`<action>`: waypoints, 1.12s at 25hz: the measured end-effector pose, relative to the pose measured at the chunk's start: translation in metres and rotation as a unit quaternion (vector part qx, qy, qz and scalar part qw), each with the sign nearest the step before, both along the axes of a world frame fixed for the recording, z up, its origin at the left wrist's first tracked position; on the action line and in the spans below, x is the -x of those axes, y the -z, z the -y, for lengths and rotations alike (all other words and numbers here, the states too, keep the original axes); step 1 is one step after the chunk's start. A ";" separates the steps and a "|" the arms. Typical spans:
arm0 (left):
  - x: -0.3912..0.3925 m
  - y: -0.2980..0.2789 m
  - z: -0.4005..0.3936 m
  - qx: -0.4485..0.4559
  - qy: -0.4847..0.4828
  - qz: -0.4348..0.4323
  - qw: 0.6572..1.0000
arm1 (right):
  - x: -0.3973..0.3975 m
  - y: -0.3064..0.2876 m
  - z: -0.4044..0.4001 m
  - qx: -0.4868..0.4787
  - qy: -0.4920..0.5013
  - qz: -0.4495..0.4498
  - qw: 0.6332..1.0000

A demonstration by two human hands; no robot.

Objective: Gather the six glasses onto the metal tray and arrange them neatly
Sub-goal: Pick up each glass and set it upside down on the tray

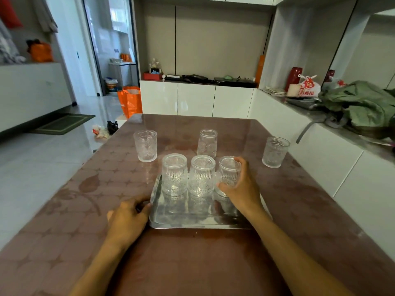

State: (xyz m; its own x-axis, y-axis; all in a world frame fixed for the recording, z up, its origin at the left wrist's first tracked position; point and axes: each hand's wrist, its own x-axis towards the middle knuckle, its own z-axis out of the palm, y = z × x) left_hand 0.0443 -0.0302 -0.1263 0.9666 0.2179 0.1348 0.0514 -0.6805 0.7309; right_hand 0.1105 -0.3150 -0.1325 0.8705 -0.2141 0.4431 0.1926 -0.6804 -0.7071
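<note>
Both forearms reach in over the brown table. On it sits the metal tray, with 3 glasses in a row along its far edge: left glass, middle glass, and right glass. My right hand curls around the right glass, thumb and fingers touching it. My left hand lies on the table, fingers bent against the tray's left rim. Beyond the tray 3 more glasses stand apart on the table: far-left glass, far-centre glass, far-right glass.
</note>
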 end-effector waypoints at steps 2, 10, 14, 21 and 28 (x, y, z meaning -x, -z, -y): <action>0.001 0.000 0.001 -0.005 -0.001 -0.006 1.000 | 0.001 0.003 0.002 0.010 -0.009 -0.003 1.000; 0.000 0.002 0.003 0.052 -0.009 -0.036 0.998 | 0.056 -0.009 -0.043 0.091 -0.027 0.206 0.974; -0.032 -0.016 -0.012 0.224 -0.005 -0.046 0.974 | 0.080 0.008 -0.077 0.237 -0.168 0.180 0.940; -0.149 -0.019 -0.030 0.158 -0.078 0.001 0.984 | 0.071 0.014 -0.072 0.207 -0.171 0.173 0.948; -0.233 0.006 -0.029 0.118 -0.070 0.001 0.991 | 0.062 0.020 -0.072 0.229 -0.148 0.164 0.948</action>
State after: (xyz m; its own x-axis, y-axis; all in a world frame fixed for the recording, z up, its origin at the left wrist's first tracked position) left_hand 0.2777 -0.0012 -0.1325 0.9248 0.3749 0.0655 0.1320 -0.4775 0.8686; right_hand 0.0486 -0.2435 -0.1530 0.6612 0.2975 0.6886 0.5812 -0.7836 -0.2195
